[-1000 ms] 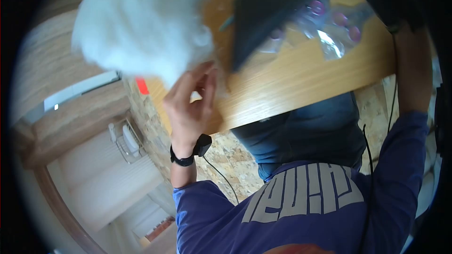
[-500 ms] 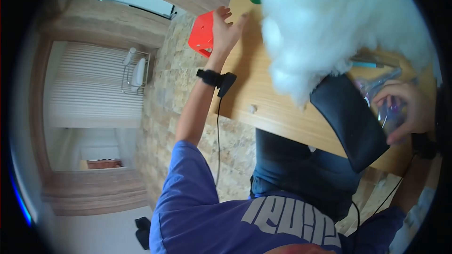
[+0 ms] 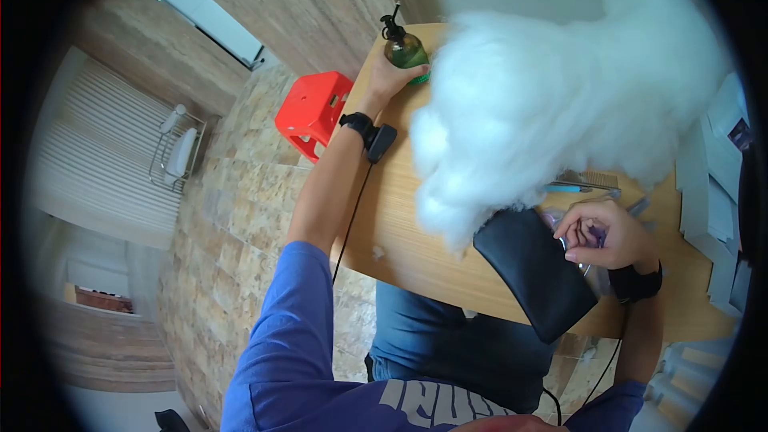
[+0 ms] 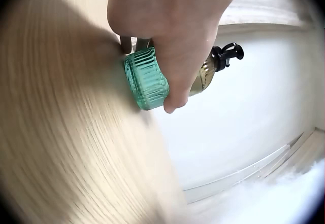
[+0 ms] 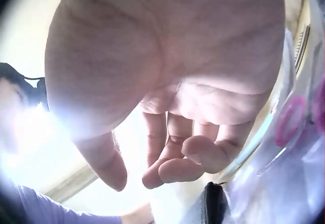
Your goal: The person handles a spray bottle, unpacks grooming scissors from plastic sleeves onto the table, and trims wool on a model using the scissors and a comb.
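At the far left corner of the table, my left hand (image 3: 388, 80) wraps round a green ribbed spray bottle (image 3: 406, 51) with a black pump top. In the left wrist view, the thumb lies along the bottle's side (image 4: 147, 82), its base close over the wood. My right hand (image 3: 612, 234) hovers with loosely curled fingers beside a black zip pouch (image 3: 532, 276) and holds nothing. Beneath it, partly hidden, lie clear plastic packets with pink-ringed handles (image 5: 291, 121). A big heap of white fluffy stuffing (image 3: 552, 104) spreads across the table's back, against the pouch's upper end.
A comb (image 3: 598, 179) and a blue pen-like stick (image 3: 564, 189) lie between the stuffing and my right hand. White boxes (image 3: 708, 200) line the right edge. A red stool (image 3: 312, 106) stands on the floor left of the table (image 3: 400, 252). A small white tuft (image 3: 378, 253) lies near the front edge.
My left hand has moved from the stuffing's edge to the far left corner and taken hold of the spray bottle. The pouch is down by the right hand, which is off the plastic packets.
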A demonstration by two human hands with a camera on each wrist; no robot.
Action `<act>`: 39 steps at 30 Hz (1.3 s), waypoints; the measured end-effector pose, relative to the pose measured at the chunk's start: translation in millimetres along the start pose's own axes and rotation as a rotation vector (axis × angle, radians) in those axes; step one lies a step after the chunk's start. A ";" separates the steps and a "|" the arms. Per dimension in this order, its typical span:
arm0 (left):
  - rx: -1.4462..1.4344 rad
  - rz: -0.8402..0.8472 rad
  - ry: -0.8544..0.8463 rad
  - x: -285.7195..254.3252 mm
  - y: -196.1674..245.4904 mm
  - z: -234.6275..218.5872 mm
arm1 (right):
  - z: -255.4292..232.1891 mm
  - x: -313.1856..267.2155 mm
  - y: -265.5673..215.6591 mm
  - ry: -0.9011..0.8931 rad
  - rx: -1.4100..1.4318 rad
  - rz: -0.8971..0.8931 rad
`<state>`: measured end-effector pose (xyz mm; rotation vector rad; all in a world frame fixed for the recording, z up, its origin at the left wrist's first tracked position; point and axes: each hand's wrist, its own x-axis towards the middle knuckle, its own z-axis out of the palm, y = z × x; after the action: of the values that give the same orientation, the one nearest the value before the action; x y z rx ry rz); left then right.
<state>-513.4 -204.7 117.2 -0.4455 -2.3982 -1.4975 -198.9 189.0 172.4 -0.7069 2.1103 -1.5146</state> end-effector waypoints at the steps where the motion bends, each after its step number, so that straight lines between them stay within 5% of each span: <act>1: -0.015 -0.006 0.006 -3.8 -4.4 -2.1 | -0.3 -1.3 -1.5 0.016 0.055 -0.020; 4: -0.066 -0.015 -0.127 -45.5 39.6 -20.9 | -1.0 -3.1 -15.5 0.082 -0.048 -0.195; 11: -0.070 0.057 -0.164 -87.3 50.5 -52.3 | 44.7 47.1 -115.6 0.141 -0.401 -0.380; 15: -0.197 0.002 -0.140 -96.2 83.3 -49.1 | 73.7 93.9 -161.4 0.343 -0.623 -0.601; 17: 0.021 0.180 0.092 -104.8 101.7 -45.8 | 75.2 111.3 -170.9 0.441 -0.714 -0.668; 19: 0.045 0.394 0.235 -119.9 124.2 -46.3 | 74.8 124.7 -175.7 0.560 -0.802 -0.719; 23: -0.036 0.485 0.228 -142.4 128.1 -32.0 | 74.4 143.1 -164.7 0.698 -0.724 -0.850; 25: -0.004 0.602 0.231 -150.9 132.3 -28.3 | 81.4 144.1 -157.2 0.582 -0.773 -0.824; 27: -0.266 0.430 0.200 -162.2 127.5 -18.2 | 77.0 141.6 -147.2 0.536 -0.868 -0.895; 31: -0.001 0.746 0.204 -153.0 133.8 -17.7 | 68.1 124.2 -148.3 0.433 -1.029 -0.914; 39: 0.083 0.609 0.171 -148.7 118.3 -13.2 | 56.6 116.0 -148.3 0.551 -1.078 -0.947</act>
<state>-329.2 -184.0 161.3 -0.8896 -1.9333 -1.1051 -231.2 34.6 289.7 -2.0696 3.2651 -0.7743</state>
